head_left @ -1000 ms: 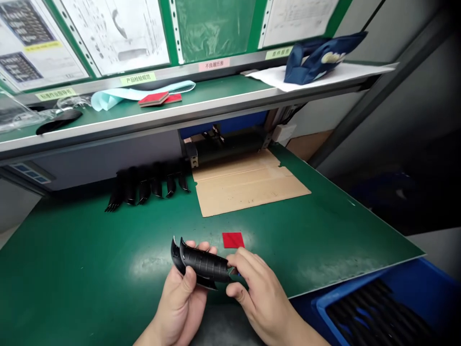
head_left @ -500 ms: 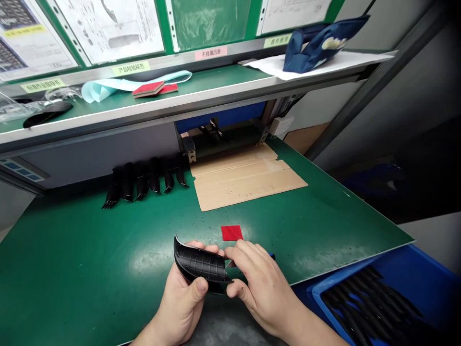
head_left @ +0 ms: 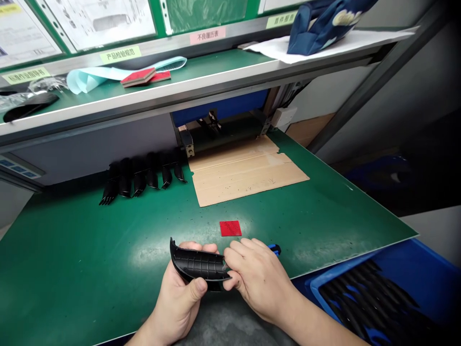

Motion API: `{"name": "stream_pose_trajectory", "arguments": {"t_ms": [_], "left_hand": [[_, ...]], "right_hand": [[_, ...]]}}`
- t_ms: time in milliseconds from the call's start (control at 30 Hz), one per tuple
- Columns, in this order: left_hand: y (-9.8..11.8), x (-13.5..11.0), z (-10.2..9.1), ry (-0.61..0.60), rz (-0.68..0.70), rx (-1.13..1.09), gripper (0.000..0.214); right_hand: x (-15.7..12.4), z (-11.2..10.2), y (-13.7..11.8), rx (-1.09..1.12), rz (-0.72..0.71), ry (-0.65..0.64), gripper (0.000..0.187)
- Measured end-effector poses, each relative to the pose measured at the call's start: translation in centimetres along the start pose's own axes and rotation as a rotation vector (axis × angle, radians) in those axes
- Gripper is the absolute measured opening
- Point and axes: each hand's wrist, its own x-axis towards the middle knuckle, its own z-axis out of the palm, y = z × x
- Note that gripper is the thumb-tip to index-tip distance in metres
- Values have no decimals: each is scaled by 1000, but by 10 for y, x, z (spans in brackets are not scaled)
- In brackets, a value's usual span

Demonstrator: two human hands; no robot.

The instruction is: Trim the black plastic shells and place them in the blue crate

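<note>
I'm watching through the head camera as the left hand is cradling a curved, black, ribbed plastic part from below, its fingers wrapping behind the piece and its thumb pressing on the near edge, so that hand is closed around it. The right hand is half curled, with its fingertips resting against the part's right end. A small blue-and-black object is poking out just past the right hand, and I can't tell whether that hand has hold of it. Both hands are working over the near edge of a green workbench mat, with a red square pad lying just beyond them. Farther away, a flat brown cardboard sheet is lying on the mat, and a row of black curved parts is standing to its left. Near right, a blue plastic crate is holding a heap of black parts. Along the far shelf, a navy fabric pouch is sitting on white paper.
</note>
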Motion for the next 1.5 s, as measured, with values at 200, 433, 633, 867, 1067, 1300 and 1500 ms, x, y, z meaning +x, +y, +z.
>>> {"name": "stream_pose_trajectory", "arguments": {"t_ms": [200, 433, 633, 867, 1067, 1300, 1500], "left_hand": [[-3, 0, 1, 17, -17, -41, 39], [-1, 6, 4, 90, -83, -185, 39], [3, 10, 9, 213, -104, -183, 38], [5, 10, 19, 231, -49, -169, 40], [8, 9, 21, 227, -94, -148, 38], [6, 10, 21, 238, -75, -143, 36], [5, 9, 20, 233, -69, -142, 36]], "right_hand": [[5, -6, 6, 466, -27, -197, 58], [3, 7, 0, 792, 171, -83, 57], [0, 15, -5, 203, 19, 65, 60], [0, 13, -10, 0, 16, 49, 61], [3, 11, -7, -67, 79, 59, 64], [7, 5, -6, -109, 79, -66, 46], [9, 10, 0, -106, 18, -94, 34]]}}
